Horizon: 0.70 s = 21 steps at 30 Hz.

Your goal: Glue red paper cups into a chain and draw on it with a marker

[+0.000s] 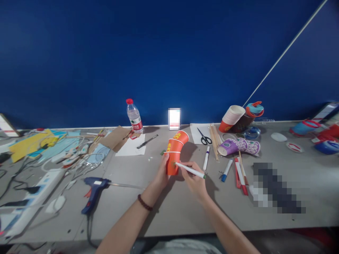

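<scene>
My left hand (162,173) is wrapped round the lower end of a stack of orange paper cups (175,150), which tilts up and to the right above the grey table (169,215). My right hand (194,178) pinches a white marker (190,170) with a green cap; its tip touches the side of the orange cups. A bead bracelet (144,203) sits on my left wrist.
A blue glue gun (93,189) lies left of my arms, with a power strip (31,197) and cables beyond it. Several markers (236,171), purple cups (238,146), scissors (204,137), wooden sticks (214,141) and a cup stack (232,118) lie right. A water bottle (134,116) stands at the back.
</scene>
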### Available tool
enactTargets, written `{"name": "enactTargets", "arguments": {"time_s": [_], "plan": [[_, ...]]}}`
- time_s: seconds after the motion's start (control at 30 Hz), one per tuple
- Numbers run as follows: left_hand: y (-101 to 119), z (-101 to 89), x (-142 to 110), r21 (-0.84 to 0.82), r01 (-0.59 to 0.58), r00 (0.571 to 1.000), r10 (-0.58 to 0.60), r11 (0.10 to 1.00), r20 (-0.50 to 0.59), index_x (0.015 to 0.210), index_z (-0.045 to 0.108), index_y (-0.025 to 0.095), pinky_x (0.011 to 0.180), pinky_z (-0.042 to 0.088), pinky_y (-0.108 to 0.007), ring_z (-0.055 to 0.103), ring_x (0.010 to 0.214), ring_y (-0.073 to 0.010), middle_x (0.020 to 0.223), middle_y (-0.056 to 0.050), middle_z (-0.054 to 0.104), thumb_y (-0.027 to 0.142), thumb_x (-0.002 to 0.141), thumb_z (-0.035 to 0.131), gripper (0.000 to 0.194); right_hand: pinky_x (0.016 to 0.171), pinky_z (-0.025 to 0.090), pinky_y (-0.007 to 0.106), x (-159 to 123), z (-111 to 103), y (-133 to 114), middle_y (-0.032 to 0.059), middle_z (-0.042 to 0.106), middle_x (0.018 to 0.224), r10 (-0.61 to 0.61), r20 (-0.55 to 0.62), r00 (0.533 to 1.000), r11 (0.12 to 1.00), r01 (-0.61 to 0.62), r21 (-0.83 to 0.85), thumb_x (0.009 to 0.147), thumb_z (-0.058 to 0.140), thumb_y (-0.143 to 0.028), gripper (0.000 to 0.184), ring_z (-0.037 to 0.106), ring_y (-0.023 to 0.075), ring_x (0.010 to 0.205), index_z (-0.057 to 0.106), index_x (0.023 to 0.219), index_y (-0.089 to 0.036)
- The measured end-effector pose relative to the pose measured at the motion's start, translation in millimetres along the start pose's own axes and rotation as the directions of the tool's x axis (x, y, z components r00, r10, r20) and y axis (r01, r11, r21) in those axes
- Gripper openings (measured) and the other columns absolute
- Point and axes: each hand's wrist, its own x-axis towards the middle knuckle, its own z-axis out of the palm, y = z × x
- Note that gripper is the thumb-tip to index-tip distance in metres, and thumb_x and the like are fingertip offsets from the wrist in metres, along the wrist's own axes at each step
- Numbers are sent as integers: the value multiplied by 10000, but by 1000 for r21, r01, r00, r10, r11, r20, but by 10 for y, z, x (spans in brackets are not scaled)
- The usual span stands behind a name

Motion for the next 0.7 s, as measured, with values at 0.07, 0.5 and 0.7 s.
{"name": "enactTargets", "arguments": {"time_s": [0.07, 0.5, 0.7], "plan": [[-1, -1, 0, -4, -1, 1000, 1, 1000, 4, 968, 615, 161, 723, 512, -326, 661, 716, -198, 825, -76, 698, 578, 707, 702, 500, 585, 489, 263, -1, -2, 1, 57, 705, 802, 2, -1, 1000, 1000, -2, 1, 852, 608, -349, 185, 624, 166, 663, 675, 873, -178], [11, 11, -14, -6, -7, 1000, 7, 1000, -5, 960, 625, 144, 744, 513, -326, 661, 718, -188, 806, -72, 697, 558, 712, 708, 490, 594, 492, 271, -2, -12, 9, 56, 702, 796, 8, 2, 1000, 1000, -8, 14, 847, 612, -347, 178, 624, 173, 675, 673, 871, -182], [31, 31, -21, 4, 20, 1000, -20, 1000, 8, 918, 657, 114, 694, 511, -301, 656, 696, -190, 777, -96, 701, 592, 738, 656, 511, 623, 494, 275, 2, -14, 15, 44, 688, 800, 5, -12, 1000, 1000, -4, 28, 858, 607, -360, 179, 627, 174, 697, 654, 875, -188]]}}
